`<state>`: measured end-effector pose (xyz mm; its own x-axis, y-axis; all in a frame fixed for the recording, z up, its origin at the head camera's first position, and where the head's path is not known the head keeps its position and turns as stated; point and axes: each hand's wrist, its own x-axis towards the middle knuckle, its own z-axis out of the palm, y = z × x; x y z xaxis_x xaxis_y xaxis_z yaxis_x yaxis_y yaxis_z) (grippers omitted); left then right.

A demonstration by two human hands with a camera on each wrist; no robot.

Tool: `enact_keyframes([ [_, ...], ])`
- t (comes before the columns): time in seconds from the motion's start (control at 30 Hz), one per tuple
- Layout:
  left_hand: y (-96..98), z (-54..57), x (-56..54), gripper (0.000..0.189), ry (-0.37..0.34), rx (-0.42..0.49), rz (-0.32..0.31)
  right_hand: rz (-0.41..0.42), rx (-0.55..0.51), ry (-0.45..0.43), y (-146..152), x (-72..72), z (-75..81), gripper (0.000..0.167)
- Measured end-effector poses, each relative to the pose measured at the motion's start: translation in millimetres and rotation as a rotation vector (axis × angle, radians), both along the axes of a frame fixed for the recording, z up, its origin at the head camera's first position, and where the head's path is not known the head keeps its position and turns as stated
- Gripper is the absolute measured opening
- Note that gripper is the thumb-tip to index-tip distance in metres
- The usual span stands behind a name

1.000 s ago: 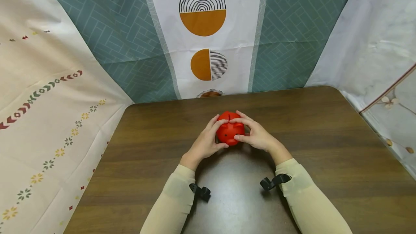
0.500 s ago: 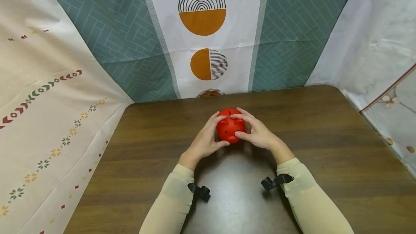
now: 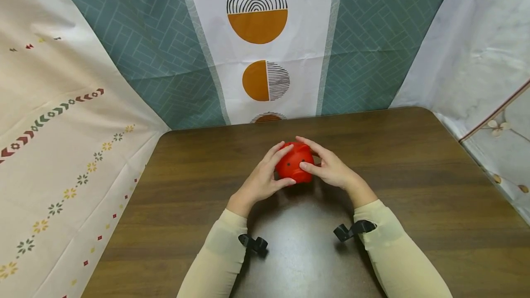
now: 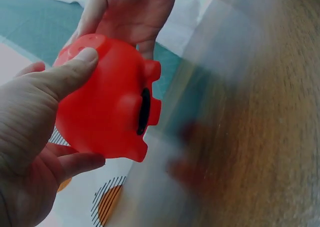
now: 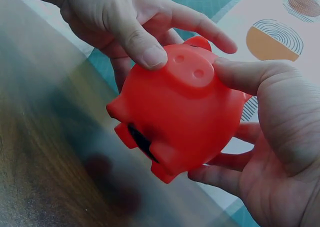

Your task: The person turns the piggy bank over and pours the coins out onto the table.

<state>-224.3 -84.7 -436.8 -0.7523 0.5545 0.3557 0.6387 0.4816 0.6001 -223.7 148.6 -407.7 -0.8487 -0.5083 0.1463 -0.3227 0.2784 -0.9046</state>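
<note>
A round red piggy bank [image 3: 291, 170] is held between both hands over the far middle of the table. My left hand [image 3: 257, 184] grips one side, its thumb near the snout [image 5: 189, 71] in the right wrist view. On the other side my right hand [image 3: 334, 172] grips it, thumb on the face and fingers curled behind. The left wrist view shows the stubby feet and a black plug [image 4: 144, 111] in the belly, with space between the feet and the tabletop. In the head view the face with its dark eyes points up toward me; the coin slot is hidden.
The brown wooden table [image 3: 198, 233] reflects light in front of the hands. A green and white patterned cloth [image 3: 364, 59] hangs behind its far edge. Pale cloths hang at left and right. Each wrist wears a black strap mount [image 3: 253, 244].
The piggy bank has tilted back, so its face turns upward and the slot on top no longer shows. Both hands keep hold of it, their fingers shifting slightly around it.
</note>
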Motion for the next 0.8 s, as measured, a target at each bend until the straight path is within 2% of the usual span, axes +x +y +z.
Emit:
enact_keyframes([
  [0.1, -0.9, 0.0, 0.1, 0.083, -0.007, 0.017, 0.005, 0.011, -0.019, -0.002, -1.5, 5.5, 9.1, 0.068],
  [0.33, 0.1, 0.0, -1.4, 0.072, -0.012, 0.092, 0.006, -0.014, -0.041, 0.000, -2.9, 8.8, 13.6, 0.073],
  [0.57, -1.0, 4.3, 0.2, 0.070, -0.082, 0.244, 0.015, 0.004, -0.076, -0.014, -5.9, 11.7, 17.5, 0.077],
  [0.8, -0.9, 10.5, 3.4, 0.068, -0.117, 0.315, 0.055, 0.001, -0.084, 0.011, -7.6, 12.9, 18.8, 0.081],
])
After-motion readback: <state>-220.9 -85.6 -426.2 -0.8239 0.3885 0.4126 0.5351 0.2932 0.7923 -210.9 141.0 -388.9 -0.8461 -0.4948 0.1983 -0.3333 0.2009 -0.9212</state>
